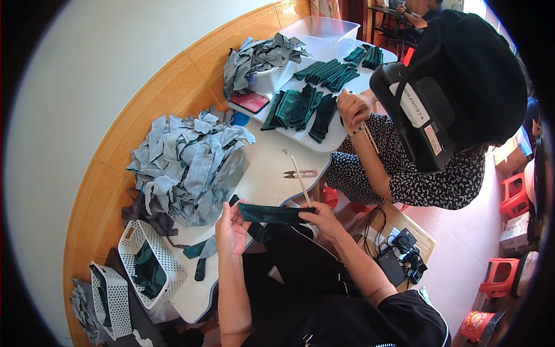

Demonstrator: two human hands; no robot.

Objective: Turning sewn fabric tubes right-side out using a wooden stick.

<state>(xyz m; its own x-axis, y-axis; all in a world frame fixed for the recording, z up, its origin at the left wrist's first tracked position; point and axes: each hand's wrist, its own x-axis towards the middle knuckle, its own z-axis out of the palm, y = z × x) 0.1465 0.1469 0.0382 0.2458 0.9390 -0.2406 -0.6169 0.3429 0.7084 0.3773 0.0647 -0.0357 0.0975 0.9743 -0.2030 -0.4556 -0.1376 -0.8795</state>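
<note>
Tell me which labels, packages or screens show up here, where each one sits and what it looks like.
White label: slanted strip on the black headset of the co-worker, upper right.
Small red-edged sticker: lower on the same headset.
Red flat case: on the table beside the grey fabric strips; whether it is a screen is unclear.
Red tub with printed lid: on the floor, lower right.
Cardboard box: far right edge, tan.

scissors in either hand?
No. The scissors lie on the table, apart from both hands; the right hand holds a stick and the green fabric strip.
</note>
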